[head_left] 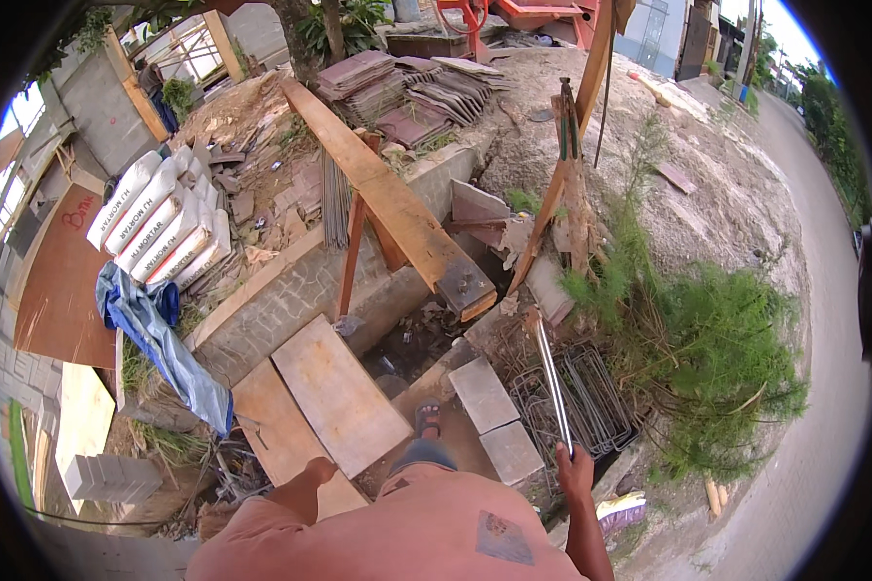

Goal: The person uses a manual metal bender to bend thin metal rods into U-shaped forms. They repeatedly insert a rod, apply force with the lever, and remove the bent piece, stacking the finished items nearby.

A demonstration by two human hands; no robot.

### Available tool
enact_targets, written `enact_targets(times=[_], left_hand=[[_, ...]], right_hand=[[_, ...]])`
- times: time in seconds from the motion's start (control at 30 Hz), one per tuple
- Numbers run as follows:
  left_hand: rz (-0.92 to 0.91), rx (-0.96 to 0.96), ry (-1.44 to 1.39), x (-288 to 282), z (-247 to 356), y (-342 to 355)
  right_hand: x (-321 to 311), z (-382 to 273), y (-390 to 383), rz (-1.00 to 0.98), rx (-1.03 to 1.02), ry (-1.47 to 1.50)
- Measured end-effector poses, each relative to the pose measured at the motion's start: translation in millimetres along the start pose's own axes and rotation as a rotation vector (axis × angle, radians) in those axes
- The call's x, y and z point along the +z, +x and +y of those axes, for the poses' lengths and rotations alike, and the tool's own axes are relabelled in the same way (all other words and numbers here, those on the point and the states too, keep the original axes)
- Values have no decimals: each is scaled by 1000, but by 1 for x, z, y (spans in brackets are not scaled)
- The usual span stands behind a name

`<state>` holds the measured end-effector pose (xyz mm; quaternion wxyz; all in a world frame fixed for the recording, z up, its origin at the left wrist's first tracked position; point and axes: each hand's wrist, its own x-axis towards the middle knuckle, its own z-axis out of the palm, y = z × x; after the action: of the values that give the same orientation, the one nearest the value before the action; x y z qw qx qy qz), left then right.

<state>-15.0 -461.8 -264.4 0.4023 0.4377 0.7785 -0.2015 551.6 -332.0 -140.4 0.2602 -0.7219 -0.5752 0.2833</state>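
Observation:
My right hand, at the lower right, is closed around the near end of a long, slim silver metal bar. The bar slants away from me, with a dark part by my fingers. Beneath its upper part and to the right lies a stack of bent steel rebar frames. My left hand hangs low in front of me, over the tan flat boards; its fingers are too small and turned away to tell whether anything is in them. Two grey concrete blocks lie between my foot and the bar.
A long wooden plank rests on a timber trestle over a low wall and ditch. White mortar sacks, a blue tarp and roof tiles lie beyond. A feathery green bush crowds the right. Someone stands far left.

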Motion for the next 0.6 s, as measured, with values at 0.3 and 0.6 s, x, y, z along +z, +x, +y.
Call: enact_targets(times=[0.3,0.6], left_hand=[[146,434,-142,-90,84,146],[455,529,-254,-239,135,308]], right_hand=[[10,-238,138,-40,-295,-91],[148,-364,260,-65,-540,-391]])
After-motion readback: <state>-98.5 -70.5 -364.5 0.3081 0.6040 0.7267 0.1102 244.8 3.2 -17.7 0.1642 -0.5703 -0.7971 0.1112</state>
